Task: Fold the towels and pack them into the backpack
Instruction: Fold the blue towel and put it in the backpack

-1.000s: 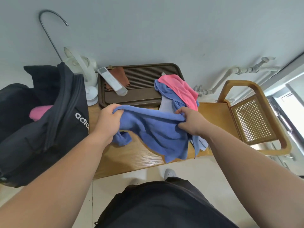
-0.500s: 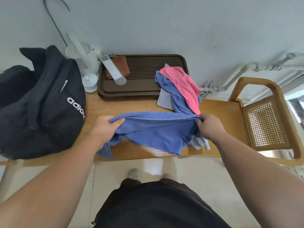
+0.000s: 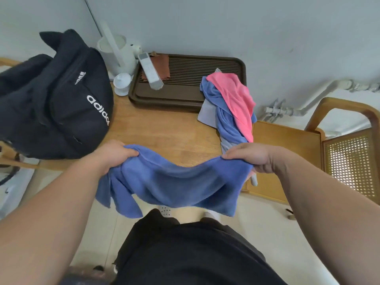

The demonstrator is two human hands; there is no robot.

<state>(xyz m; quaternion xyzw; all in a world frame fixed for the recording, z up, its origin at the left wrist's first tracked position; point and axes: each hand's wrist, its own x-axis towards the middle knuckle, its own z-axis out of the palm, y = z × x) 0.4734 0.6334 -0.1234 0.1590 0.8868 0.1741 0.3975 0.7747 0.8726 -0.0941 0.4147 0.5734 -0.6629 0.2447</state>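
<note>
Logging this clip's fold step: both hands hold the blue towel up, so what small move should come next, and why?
Probably bring the left hand across to the right hand, halving the blue towel: it hangs unfolded between them, gripped along its top edge.

Soft matt blue towel point(image 3: 174, 182); smooth varnished wooden table point(image 3: 164, 130); black fabric backpack point(image 3: 51, 95).

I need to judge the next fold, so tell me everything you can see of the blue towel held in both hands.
The blue towel is a soft, fleecy-looking periwinkle cloth, opened out and wrinkled. The left hand grips its top left end and the right hand its top right end, so the top edge sags between them. It hangs at the near edge of the wooden table, its lower edge uneven, with a bunched tail drooping below the left hand.
</note>
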